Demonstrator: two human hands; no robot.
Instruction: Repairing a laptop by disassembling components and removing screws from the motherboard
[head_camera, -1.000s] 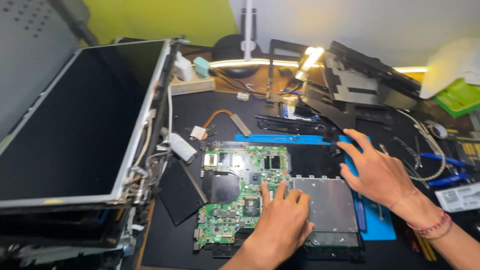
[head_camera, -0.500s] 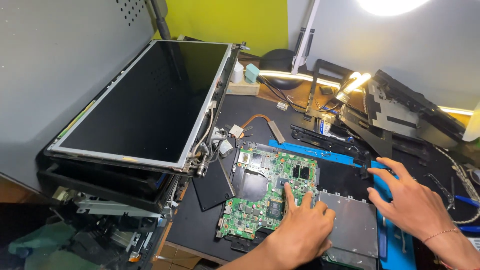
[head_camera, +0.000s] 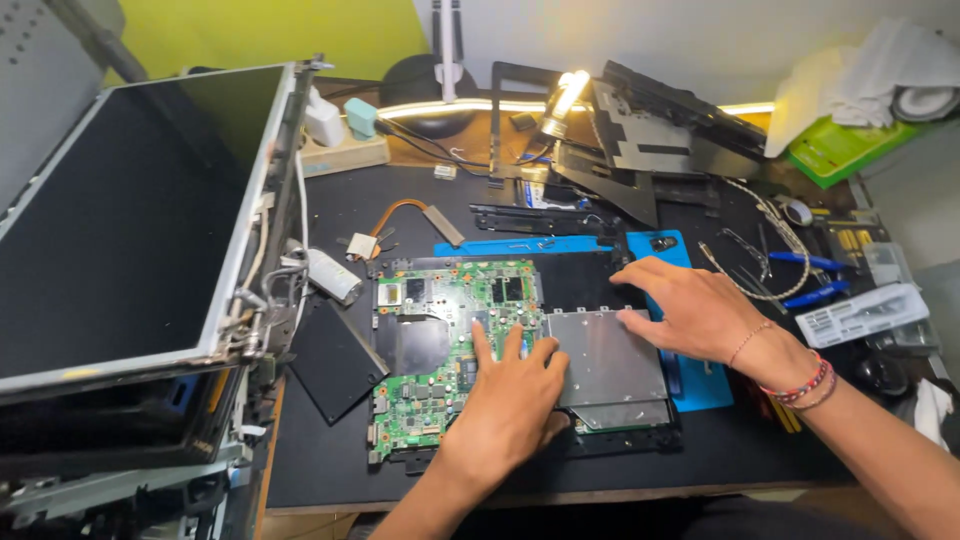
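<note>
A green laptop motherboard (head_camera: 428, 330) lies in a black base shell (head_camera: 590, 280) on the dark desk. My left hand (head_camera: 510, 400) rests flat on the board's right part, fingers spread, tips touching the components. To its right sits a grey metal drive (head_camera: 605, 360). My right hand (head_camera: 690, 310) lies on the drive's right edge and the shell, fingers apart. Neither hand grips anything. A bracelet shows on my right wrist.
A detached laptop screen panel (head_camera: 120, 220) leans at the left. A copper heat pipe (head_camera: 405, 212), a blue mat (head_camera: 700, 385), black plastic covers (head_camera: 650, 130), a lamp (head_camera: 565, 95), blue-handled tools (head_camera: 815, 262) and a green box (head_camera: 840, 150) crowd the desk's back and right.
The camera view has swung back to the right and down. Both hands stay on the board and the drive, my right hand shifted a little to the left.
</note>
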